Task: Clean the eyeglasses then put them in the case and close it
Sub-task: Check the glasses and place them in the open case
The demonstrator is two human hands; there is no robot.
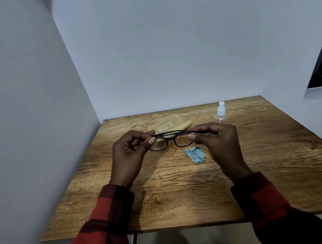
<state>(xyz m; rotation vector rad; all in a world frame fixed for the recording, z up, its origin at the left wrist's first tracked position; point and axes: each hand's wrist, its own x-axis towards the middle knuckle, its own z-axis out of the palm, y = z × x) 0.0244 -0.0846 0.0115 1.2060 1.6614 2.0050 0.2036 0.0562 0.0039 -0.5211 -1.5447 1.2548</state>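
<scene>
A: Where are the glasses [171, 140] sitting?

B: They are hanging above the middle of the table [185, 190], lenses facing down and away, both temples folded across the top of the frame.

A: Who is holding them?

B: Both hands. The left hand [129, 158] is pinching the left end of the frame between thumb and curled fingers. The right hand [219, 145] is pinching the right end the same way.

A: And the case [169, 126]?

B: It is lying open behind the glasses, yellow and see-through, partly hidden by them.

A: The cloth [195, 154]?

B: It is lying crumpled on the wood, blue, just below the right lens and beside the right hand, touching neither.

A: Anything else showing?

B: A clear bottle [221, 114] with a white spray top is standing upright behind the right hand. Red and black checked sleeves [111, 216] are covering both wrists.
</scene>
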